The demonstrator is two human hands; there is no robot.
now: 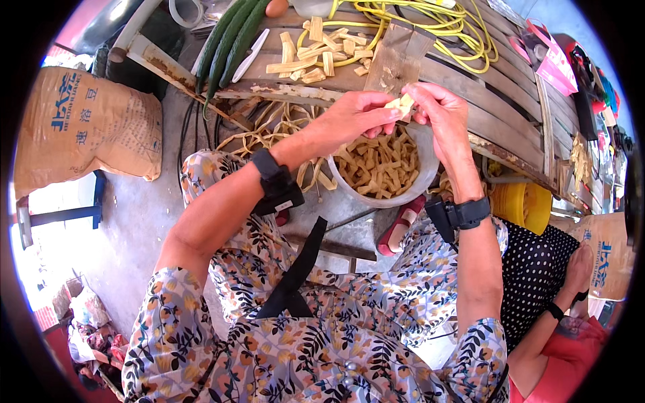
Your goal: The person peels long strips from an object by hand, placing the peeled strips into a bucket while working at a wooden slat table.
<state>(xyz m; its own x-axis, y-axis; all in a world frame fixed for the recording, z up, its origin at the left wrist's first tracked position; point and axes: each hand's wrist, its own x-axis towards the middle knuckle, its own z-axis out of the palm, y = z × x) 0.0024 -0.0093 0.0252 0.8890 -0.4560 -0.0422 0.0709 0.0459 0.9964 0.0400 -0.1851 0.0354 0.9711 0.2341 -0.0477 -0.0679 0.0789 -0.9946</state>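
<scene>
My left hand (365, 115) and my right hand (441, 108) meet over the edge of the slatted wooden table. Between them they pinch a pale yellow strip (402, 104), each with thumb and fingers. Just below, a whitish plastic tub (428, 156) holds many short cut yellowish strips (380, 166). A worn wooden board (395, 58) lies on the table behind my hands and juts to its edge. Left of the board sits a loose pile of short yellow pieces (322, 50). Long uncut strips (267, 128) hang or lie tangled below the table edge.
Green cucumbers (229, 48), an egg (276, 7), a white-handled tool (251, 55) and a coiled yellow cable (468, 35) are on the table. A paper sack (90, 126) stands left. At right are a yellow bucket (521, 204) and a seated person (541, 322).
</scene>
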